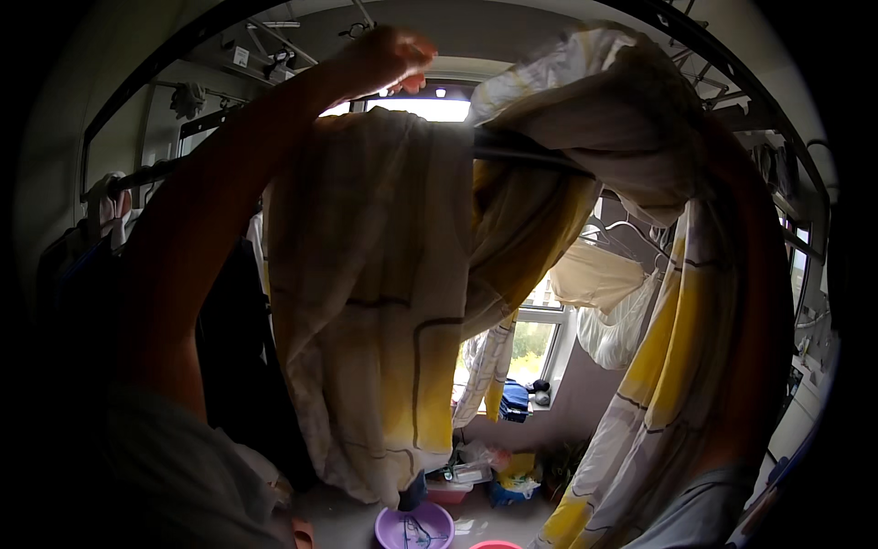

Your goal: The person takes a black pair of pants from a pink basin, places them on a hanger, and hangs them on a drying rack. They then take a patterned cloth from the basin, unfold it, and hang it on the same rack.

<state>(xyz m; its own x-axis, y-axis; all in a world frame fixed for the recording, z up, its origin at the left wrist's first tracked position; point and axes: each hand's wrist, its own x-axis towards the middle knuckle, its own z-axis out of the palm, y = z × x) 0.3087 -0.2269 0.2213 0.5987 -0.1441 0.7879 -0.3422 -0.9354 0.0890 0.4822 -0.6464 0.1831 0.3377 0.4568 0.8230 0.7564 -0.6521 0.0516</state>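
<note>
A large bed sheet (375, 274), white and yellow with dark lines, hangs in folds over a dark horizontal rail (530, 151). My left hand (402, 62) is raised above the rail near the sheet's top fold, fingers loosely bent and apart, with nothing visible in them. On the right, my right arm (759, 293) reaches up to a bunched part of the sheet (631, 119) lifted above rail height. The cloth covers my right hand, so its fingers are hidden. A long end of the sheet (663, 393) trails down beside this arm.
Below stand a purple basin (414, 529) with a hanger in it and a red basin (496, 545). Plastic bags and boxes (471, 471) lie by the wall. A cream garment (599, 274) hangs near the window (532, 352). Dark clothes (242, 339) hang at left.
</note>
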